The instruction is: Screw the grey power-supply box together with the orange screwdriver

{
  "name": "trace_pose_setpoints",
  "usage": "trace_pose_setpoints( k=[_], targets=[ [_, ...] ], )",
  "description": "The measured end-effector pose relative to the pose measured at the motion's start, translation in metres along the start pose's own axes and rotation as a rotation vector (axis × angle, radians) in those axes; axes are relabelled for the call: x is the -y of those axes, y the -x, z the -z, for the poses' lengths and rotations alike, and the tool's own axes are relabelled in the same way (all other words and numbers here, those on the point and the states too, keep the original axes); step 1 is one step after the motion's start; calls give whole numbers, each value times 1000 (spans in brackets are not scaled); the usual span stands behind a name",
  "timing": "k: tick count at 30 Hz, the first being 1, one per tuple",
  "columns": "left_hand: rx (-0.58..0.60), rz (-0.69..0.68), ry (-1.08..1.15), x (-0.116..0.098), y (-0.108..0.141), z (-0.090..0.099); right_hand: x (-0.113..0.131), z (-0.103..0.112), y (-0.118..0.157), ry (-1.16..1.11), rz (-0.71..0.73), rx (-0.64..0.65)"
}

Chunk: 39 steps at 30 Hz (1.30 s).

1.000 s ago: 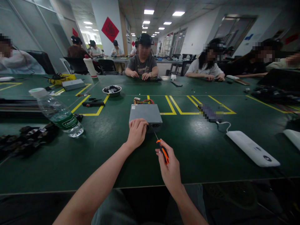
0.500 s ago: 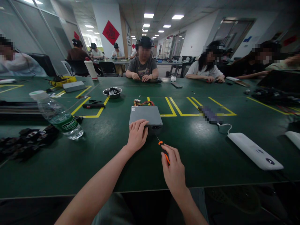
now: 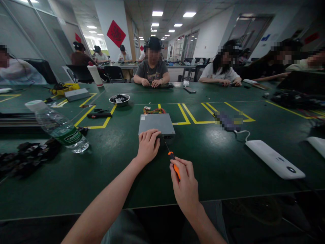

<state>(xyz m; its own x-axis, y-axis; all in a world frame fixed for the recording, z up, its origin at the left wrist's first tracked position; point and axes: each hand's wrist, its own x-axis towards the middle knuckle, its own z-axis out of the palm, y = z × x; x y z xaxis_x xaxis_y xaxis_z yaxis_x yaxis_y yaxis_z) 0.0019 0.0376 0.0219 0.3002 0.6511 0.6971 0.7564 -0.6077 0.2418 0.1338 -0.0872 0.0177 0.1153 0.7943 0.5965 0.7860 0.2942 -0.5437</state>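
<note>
Box (image 3: 157, 122) against left hand (image 3: 147, 147), screwdriver (image 3: 171, 155) (tilted) in right hand (image 3: 186, 184)

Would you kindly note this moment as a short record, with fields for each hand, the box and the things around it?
Left hand: on the near left part of the grey metal box
Right hand: holding an orange-and-black screwdriver
Shaft: points toward the box's near face; tip contact unclear
Box: flat on the green table, coloured cables at its far side
Left of box: clear bottle, metal bowl of dark parts
Right of box: white device
</note>
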Motion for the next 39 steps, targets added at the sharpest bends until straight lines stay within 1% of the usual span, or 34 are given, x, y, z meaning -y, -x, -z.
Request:
trace_pose_setpoints(
  k=[3,6,10,13,16,20,22,24,26,29,32,34,39],
  targets=[
    [-2,0,-1,0,0,0,-7,12,-8,-6,-40,-8],
    [-4,1,1,0,0,-1,-10,17,-13,-17,-92,28],
    [-6,-5,-2,0,0,-1,1,8,-5,-52,-62,64],
    [-10,-4,-5,0,0,-1,14,-1,4,-62,5,49],
    [-8,-4,-1,0,0,-1,18,-4,5,-19,30,22],
    [-6,-1,4,0,1,-1,5,3,-1,-1,-48,5],
    [-5,0,4,0,1,-1,-4,7,-3,-38,-108,29],
    [-6,-3,3,0,0,-1,-9,7,-2,-94,-130,55],
    [-7,-10,3,0,0,0,-10,4,1,-137,-98,67],
    [-13,-13,-1,1,0,-1,-5,-4,7,-149,-21,69],
    [-22,-10,-9,1,0,-2,-1,-10,9,-155,3,73],
    [-18,-14,-9,1,0,-3,-1,-11,9,-186,-37,65],
    [-3,-44,-30,-1,1,-3,-5,-6,8,-396,-307,123]
  ],
)
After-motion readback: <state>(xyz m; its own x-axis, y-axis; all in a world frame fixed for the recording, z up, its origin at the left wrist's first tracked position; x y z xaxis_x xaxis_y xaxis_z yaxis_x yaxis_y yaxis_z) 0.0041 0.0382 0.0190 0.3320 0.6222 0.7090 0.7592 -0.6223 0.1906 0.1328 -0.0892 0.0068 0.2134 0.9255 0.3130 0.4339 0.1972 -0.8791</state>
